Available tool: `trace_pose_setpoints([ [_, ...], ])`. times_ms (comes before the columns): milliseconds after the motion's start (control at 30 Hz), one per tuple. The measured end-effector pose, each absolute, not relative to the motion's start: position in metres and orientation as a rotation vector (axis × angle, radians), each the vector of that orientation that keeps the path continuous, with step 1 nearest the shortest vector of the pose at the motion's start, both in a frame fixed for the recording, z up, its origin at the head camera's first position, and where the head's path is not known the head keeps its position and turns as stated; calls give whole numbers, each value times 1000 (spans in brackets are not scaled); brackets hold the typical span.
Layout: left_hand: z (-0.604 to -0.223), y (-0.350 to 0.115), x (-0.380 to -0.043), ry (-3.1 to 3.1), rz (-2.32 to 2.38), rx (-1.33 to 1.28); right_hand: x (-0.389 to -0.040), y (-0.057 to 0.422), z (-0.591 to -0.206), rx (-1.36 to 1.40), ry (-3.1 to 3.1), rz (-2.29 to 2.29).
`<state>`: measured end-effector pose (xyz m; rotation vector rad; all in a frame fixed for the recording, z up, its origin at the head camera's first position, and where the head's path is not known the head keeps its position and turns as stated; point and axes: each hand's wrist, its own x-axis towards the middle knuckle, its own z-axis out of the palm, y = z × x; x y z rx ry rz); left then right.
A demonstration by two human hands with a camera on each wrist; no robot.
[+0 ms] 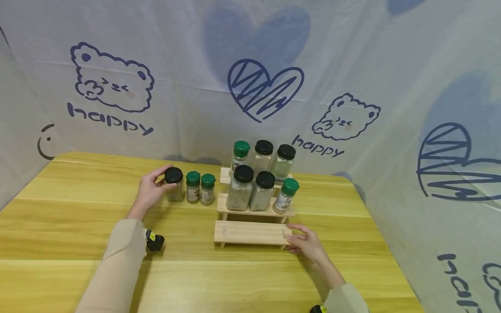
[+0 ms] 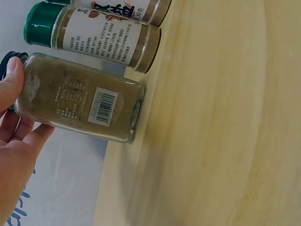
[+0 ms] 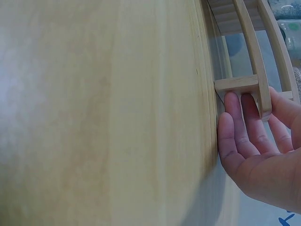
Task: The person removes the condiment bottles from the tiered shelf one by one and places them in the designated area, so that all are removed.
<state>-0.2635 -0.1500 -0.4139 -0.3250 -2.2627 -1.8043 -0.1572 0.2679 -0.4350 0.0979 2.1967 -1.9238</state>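
Observation:
My left hand [image 1: 150, 191] grips a square glass spice jar [image 2: 80, 99] by its black cap [image 1: 173, 174], thumb on the near side. The jar is upright, full of brown powder, with its base at the table top. Just right of it stand two small green-capped spice bottles [image 1: 193, 188]. My right hand [image 1: 307, 245] holds the right end of the bare lowest step [image 1: 250, 232] of a wooden tiered rack. In the right wrist view its fingers [image 3: 254, 127] reach under the step beside a leg [image 3: 237, 84], with the thumb over the board.
On the middle step [image 1: 223, 204] are two black-capped jars [image 1: 239, 191] and a green-capped bottle [image 1: 284, 198]. The top step [image 1: 225, 174] carries a green-capped bottle [image 1: 240, 152] and two black-capped jars [image 1: 284, 161]. A printed cloth [image 1: 188, 65] hangs behind the wooden table [image 1: 195, 278].

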Motion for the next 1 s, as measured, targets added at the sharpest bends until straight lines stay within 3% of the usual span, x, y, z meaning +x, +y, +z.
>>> trace_pose_setpoints([
  [1000, -418, -142, -265, -2142, -1924, -332, -157, 268, -435, 107, 2191, -1920],
])
